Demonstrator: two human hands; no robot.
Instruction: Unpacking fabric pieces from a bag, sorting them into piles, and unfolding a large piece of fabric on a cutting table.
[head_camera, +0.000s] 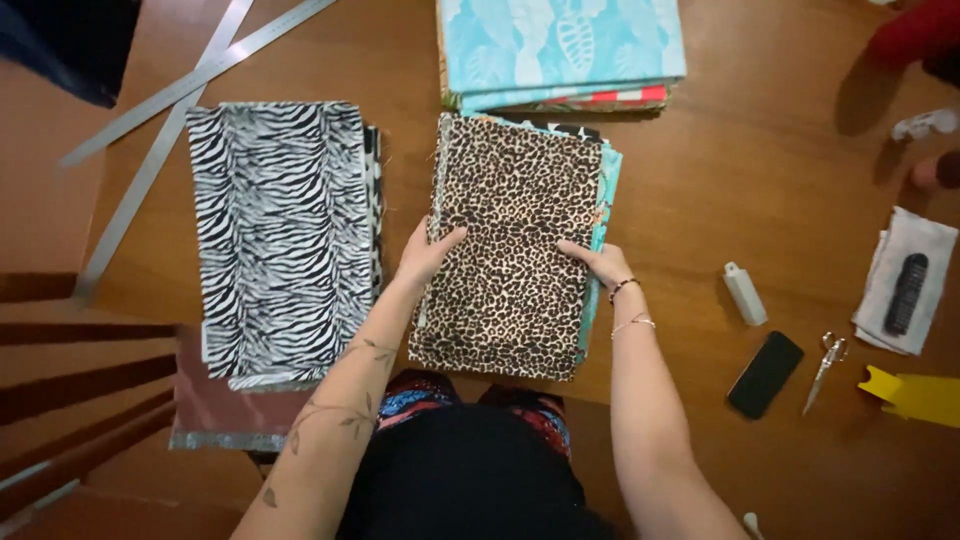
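Both hands, left hand (428, 252) and right hand (600, 262), press spread flat on the leopard cloth (510, 240); the pile underneath could skew toward three o'clock if pushed unevenly.

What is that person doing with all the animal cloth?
A person has both hands on a stack of folded cloth on a wooden table. The left hand and right hand press on the leopard cloth on top. A zebra cloth pile lies to the left, a blue cloth pile behind. Two metal rulers, a phone and scissors lie nearby.
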